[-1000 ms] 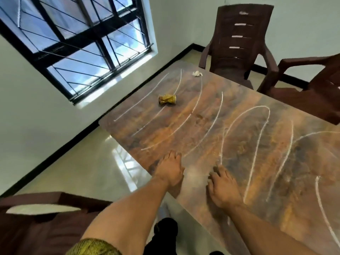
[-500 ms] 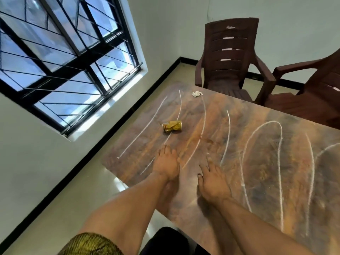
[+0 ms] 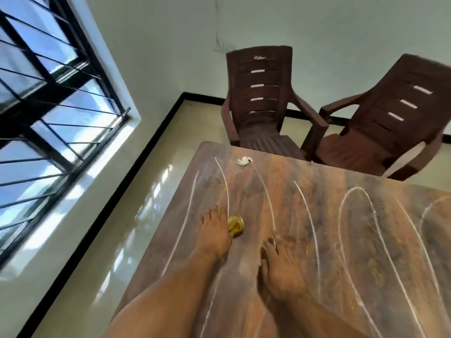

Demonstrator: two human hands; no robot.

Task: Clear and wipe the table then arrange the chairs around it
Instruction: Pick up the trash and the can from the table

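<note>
A brown wood-grain table (image 3: 353,240) carries long white chalk-like lines. A crushed gold can (image 3: 235,224) lies on its side near the left edge. My left hand (image 3: 214,230) reaches over the table with straight fingers, its thumb side right beside the can, partly covering it. Flat on the tabletop to the right lies my right hand (image 3: 280,267), fingers spread, holding nothing. A crumpled white paper scrap (image 3: 244,160) sits near the far edge. Two dark brown plastic armchairs (image 3: 258,106) (image 3: 380,128) stand beyond the far end.
A barred window (image 3: 48,118) fills the left wall. Glossy pale floor (image 3: 146,191) runs between the table and that wall, edged by a black skirting. A pale wall stands behind the chairs.
Both hands slid forward across the table; my left hand has reached the gold can. The view tilted up, showing more of the chairs and wall.
</note>
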